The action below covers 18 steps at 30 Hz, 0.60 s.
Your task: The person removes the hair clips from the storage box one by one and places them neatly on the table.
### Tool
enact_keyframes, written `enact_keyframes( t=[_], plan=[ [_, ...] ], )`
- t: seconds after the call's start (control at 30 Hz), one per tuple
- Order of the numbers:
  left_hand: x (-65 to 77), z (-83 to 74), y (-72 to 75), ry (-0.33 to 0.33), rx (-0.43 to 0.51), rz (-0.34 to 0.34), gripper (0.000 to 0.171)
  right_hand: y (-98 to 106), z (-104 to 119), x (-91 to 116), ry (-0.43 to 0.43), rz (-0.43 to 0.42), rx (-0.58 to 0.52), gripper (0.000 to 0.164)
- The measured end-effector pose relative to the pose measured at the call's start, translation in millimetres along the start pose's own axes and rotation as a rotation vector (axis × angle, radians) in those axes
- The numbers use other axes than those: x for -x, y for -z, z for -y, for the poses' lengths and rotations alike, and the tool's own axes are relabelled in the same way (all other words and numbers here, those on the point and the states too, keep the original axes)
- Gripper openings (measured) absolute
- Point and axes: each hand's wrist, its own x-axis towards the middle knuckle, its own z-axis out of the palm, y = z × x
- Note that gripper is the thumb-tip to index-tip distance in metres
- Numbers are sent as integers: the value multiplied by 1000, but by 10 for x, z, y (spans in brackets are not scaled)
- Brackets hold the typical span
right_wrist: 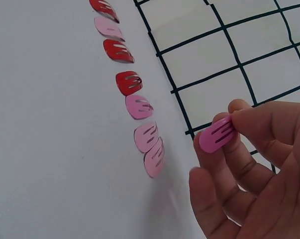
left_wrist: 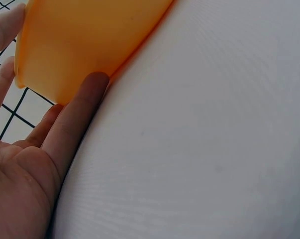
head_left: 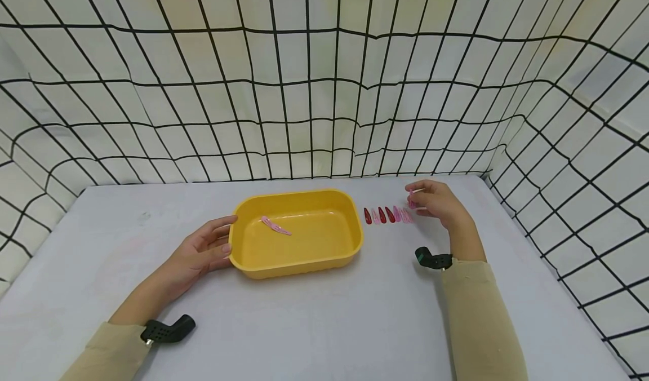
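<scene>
A yellow plastic tray (head_left: 316,237) stands on the white table with a pink snap hair clip (head_left: 276,226) lying inside; whether a second clip overlaps it I cannot tell. My left hand (head_left: 205,247) rests against the tray's left end, its fairly straight fingers touching the wall, as the left wrist view also shows. Right of the tray, several snap hair clips lie side by side in a row, red (right_wrist: 128,83), pink (right_wrist: 138,107) and light pink (right_wrist: 153,158). Above the row's right end my right hand (head_left: 438,202) pinches a pink hair clip (right_wrist: 218,135) between thumb and fingertips.
Black wire mesh (head_left: 309,82) rises along the table's back edge, with white sheeting behind it. More mesh runs down the right side (head_left: 573,161) and stands at the far left. The white tabletop (head_left: 314,324) stretches in front of the tray.
</scene>
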Motion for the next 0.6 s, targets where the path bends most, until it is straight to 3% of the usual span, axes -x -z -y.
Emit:
enact_keyframes(
  t=[0.37,0.6],
  plan=[
    [-2,6,13,-30,14,30,55,-4,-92,-52,-88,-50,94,34],
    [-3,11,16,-29,1,28,55,-19,-140,-74,-83,-40,130,34]
  ],
)
